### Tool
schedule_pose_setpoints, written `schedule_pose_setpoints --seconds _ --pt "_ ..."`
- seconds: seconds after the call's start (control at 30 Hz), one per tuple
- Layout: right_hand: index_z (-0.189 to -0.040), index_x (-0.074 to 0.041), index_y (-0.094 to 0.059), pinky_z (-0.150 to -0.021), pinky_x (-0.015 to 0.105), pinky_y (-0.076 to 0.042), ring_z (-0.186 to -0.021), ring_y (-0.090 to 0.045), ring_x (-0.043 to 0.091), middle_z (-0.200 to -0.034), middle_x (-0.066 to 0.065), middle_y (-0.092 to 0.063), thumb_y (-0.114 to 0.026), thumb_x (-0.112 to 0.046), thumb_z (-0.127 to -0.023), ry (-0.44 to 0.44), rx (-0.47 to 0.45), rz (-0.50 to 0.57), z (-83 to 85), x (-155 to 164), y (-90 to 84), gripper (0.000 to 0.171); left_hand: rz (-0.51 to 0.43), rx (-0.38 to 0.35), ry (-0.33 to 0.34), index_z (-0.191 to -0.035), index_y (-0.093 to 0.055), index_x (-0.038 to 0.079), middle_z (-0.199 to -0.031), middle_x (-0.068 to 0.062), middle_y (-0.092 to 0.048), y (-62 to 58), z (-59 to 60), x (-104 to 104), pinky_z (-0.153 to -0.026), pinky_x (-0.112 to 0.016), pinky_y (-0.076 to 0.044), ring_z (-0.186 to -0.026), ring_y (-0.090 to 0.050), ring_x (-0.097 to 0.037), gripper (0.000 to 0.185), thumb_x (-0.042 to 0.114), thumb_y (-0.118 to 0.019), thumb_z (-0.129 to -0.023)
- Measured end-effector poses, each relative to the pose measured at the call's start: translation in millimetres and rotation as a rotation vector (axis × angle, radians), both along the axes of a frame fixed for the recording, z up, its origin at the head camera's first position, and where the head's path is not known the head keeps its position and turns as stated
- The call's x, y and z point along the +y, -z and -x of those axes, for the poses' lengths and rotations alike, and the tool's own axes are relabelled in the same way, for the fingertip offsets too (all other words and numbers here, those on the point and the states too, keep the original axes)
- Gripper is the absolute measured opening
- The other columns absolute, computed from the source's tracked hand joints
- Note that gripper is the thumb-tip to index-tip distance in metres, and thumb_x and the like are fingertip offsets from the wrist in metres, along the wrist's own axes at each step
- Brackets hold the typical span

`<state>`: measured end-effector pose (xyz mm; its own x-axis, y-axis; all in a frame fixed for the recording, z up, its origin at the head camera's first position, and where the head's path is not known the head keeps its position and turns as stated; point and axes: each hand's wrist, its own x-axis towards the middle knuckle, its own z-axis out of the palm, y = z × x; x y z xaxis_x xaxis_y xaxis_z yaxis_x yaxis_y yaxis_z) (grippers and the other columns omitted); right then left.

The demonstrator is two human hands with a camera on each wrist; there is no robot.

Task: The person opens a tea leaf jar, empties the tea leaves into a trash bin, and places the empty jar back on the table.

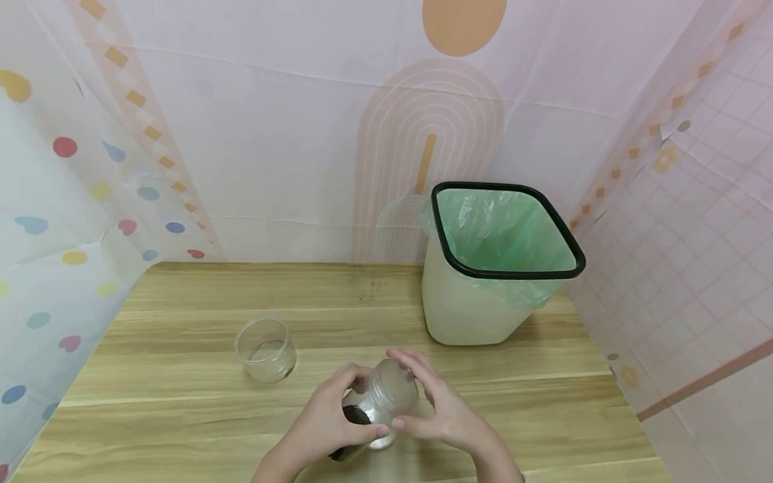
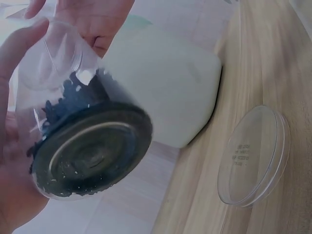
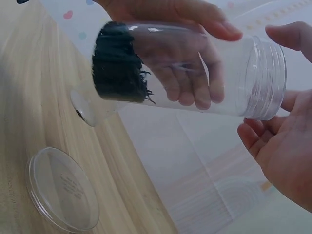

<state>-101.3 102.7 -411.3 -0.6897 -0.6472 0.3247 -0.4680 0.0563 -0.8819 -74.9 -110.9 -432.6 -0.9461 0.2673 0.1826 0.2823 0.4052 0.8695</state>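
Clear plastic jar [image 1: 379, 401], dark shreds [image 3: 119, 66] gathered at its base, tilts above the wooden table [image 1: 169, 416]. The left hand [image 1: 332, 416] wraps its body; the right hand [image 1: 443, 409] spreads around its threaded mouth, though whether it grips cannot be told. Nearby lies a shallow clear lid [image 2: 253, 158], its small printed lines too blurred to read. Clear cup [image 1: 267, 362] stands left; bin [image 1: 468, 312] with green bag [image 1: 507, 231], right.

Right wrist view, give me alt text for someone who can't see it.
A person's left hand grips a clear jar with dark contents at its base, while the right hand is at the jar's threaded neck. Below, a clear, round, lid-like disc lies on a wood-grain table.
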Motion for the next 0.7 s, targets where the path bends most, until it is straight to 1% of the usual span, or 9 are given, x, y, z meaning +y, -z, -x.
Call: schedule_pose_setpoints --seconds 0.1,0.17,0.2,0.27,0.37,0.47,0.53,0.6,0.7 --pt "-0.145 -0.014 -0.031 -0.102 0.031 -0.034 -0.118 -0.036 0.021 -0.139 0.016 -0.034 -0.07 -0.011 -0.079 0.056 -0.029 0.019 0.4 -1.2 2.3 0.077 0.007 0.017 -0.08 -0.11 -0.056 0.028 -0.099 0.015 -0.055 -0.3 0.8 1.4 -0.079 -0.028 -0.048 -0.09 -0.054 -0.008 0.059 0.036 -0.086 -0.06" --pt "-0.145 -0.013 -0.03 -0.101 0.028 -0.034 -0.117 -0.036 0.021 -0.138 0.019 -0.034 -0.07 -0.01 -0.08 0.08 -0.046 0.05 1.0 -2.0 3.4 0.076 0.018 0.037 -0.14 -0.112 -0.057 0.026 -0.1 0.014 -0.054 -0.3 1.8 2.9 -0.08 -0.03 -0.048 -0.092 -0.054 -0.008 0.062 0.036 -0.087 -0.058" --pt "-0.145 -0.011 -0.03 -0.1 0.027 -0.035 -0.116 -0.036 0.022 -0.137 0.02 -0.033 -0.069 -0.008 -0.081 0.091 -0.047 0.07 1.3 -2.5 3.9 0.075 0.026 0.056 -0.169 -0.113 -0.057 0.025 -0.101 0.014 -0.054 0.3 2.4 3.6 -0.081 -0.031 -0.048 -0.093 -0.053 -0.008 0.064 0.035 -0.088 -0.058" --pt "-0.143 -0.009 -0.031 -0.098 0.023 -0.037 -0.116 -0.036 0.021 -0.137 0.021 -0.033 -0.067 -0.006 -0.083 0.119 -0.085 0.114 1.2 -3.8 4.0 0.07 0.047 0.108 -0.217 -0.115 -0.057 0.022 -0.103 0.014 -0.053 1.7 3.7 4.8 -0.081 -0.033 -0.048 -0.095 -0.053 -0.009 0.067 0.032 -0.089 -0.057" --pt "-0.14 -0.001 -0.035 -0.095 0.021 -0.04 -0.112 -0.039 0.02 -0.133 0.024 -0.035 -0.063 -0.001 -0.085 0.163 -0.126 0.184 0.6 -6.4 3.3 0.062 0.105 0.253 -0.265 -0.117 -0.057 0.013 -0.106 0.008 -0.053 4.6 6.6 6.3 -0.079 -0.034 -0.05 -0.097 -0.054 -0.013 0.072 0.029 -0.09 -0.055" --pt "-0.136 0.004 -0.038 -0.092 0.02 -0.043 -0.109 -0.042 0.019 -0.13 0.026 -0.038 -0.064 0.001 -0.084 0.236 -0.181 0.203 -0.9 -9.6 0.6 0.058 0.184 0.429 -0.296 -0.116 -0.056 0.005 -0.106 0.001 -0.054 7.1 10.2 7.1 -0.078 -0.034 -0.051 -0.096 -0.054 -0.016 0.078 0.03 -0.091 -0.051" --pt "-0.135 0.003 -0.041 -0.09 0.02 -0.044 -0.107 -0.044 0.019 -0.129 0.023 -0.041 -0.065 0.0 -0.083 0.295 -0.23 0.19 -1.7 -11.8 -2.0 0.057 0.226 0.54 -0.304 -0.115 -0.056 0.002 -0.104 -0.003 -0.054 8.4 13.0 7.4 -0.076 -0.034 -0.052 -0.095 -0.053 -0.017 0.081 0.031 -0.091 -0.049" --pt "-0.134 0.0 -0.043 -0.089 0.02 -0.045 -0.106 -0.045 0.021 -0.129 0.018 -0.044 -0.067 -0.002 -0.082 0.354 -0.28 0.168 -2.3 -13.5 -4.5 0.058 0.257 0.633 -0.302 -0.114 -0.056 0.001 -0.102 -0.005 -0.054 9.2 15.6 7.4 -0.075 -0.033 -0.052 -0.093 -0.053 -0.017 0.082 0.032 -0.091 -0.047" --pt "-0.134 0.0 -0.044 -0.086 0.021 -0.047 -0.104 -0.048 0.022 -0.127 0.016 -0.047 -0.07 -0.006 -0.08 0.421 -0.341 0.137 -2.2 -15.6 -6.7 0.059 0.291 0.749 -0.294 -0.113 -0.057 0.0 -0.101 -0.006 -0.054 10.7 18.4 7.6 -0.073 -0.033 -0.053 -0.092 -0.053 -0.019 0.083 0.031 -0.091 -0.045"
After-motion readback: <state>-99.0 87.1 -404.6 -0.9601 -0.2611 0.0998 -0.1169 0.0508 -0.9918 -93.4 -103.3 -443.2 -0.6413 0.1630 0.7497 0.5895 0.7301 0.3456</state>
